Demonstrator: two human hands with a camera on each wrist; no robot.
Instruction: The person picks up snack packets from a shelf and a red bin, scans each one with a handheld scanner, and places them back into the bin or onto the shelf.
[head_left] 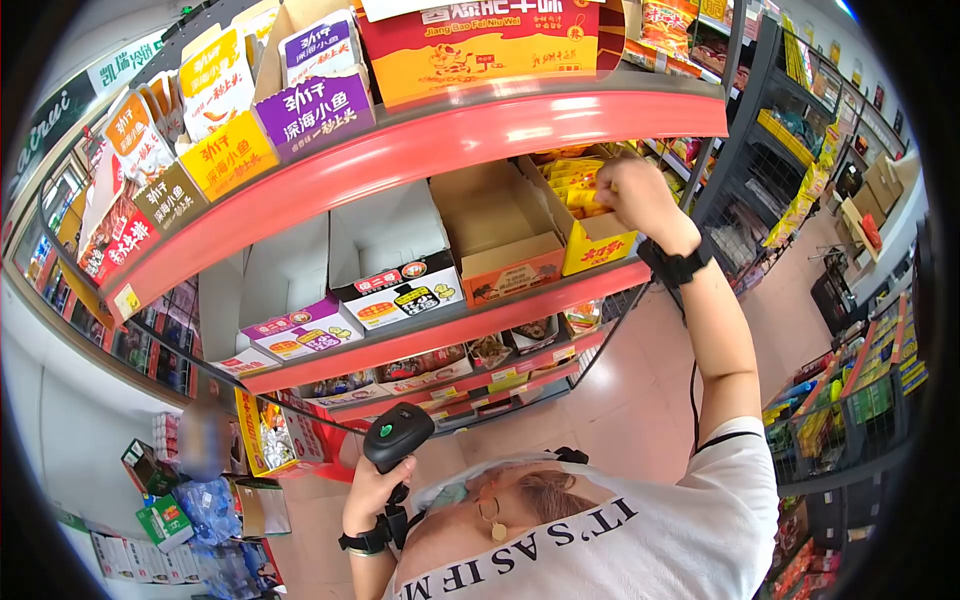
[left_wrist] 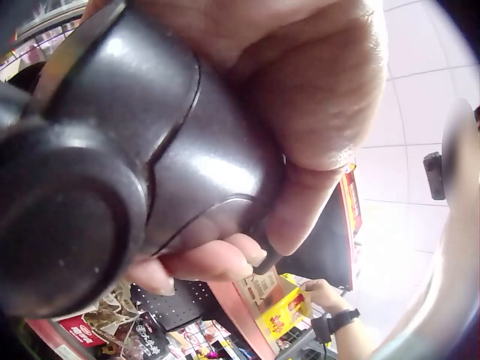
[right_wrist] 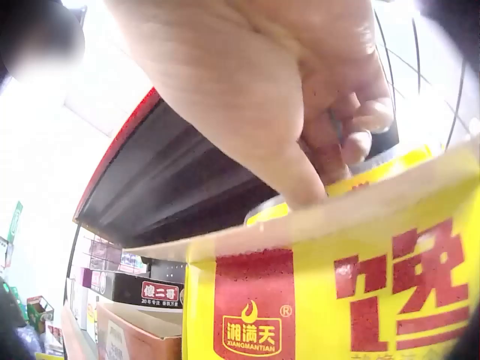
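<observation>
A black handheld scanner [head_left: 398, 432] is gripped in the left hand [head_left: 372, 492]; in the left wrist view the fingers of the left hand [left_wrist: 300, 97] curl round its dark handle [left_wrist: 217, 150]. The right hand [head_left: 640, 200] reaches into a yellow box [head_left: 597, 248] at the shelf's right end, which holds small yellow packets [head_left: 572, 180]. In the right wrist view the right hand [right_wrist: 262, 82] has its thumb and bent fingers down behind the front wall of the yellow box [right_wrist: 322, 300], at the packets [right_wrist: 390, 166]. Whether it pinches one is hidden.
Left of the yellow box stand an open brown box [head_left: 500, 225] and open white boxes [head_left: 390, 240]. A red shelf edge [head_left: 430, 150] runs above, carrying snack boxes [head_left: 315, 110]. A dark wire rack [head_left: 745, 170] stands to the right, and cartons and wrapped goods [head_left: 205, 515] lie at lower left.
</observation>
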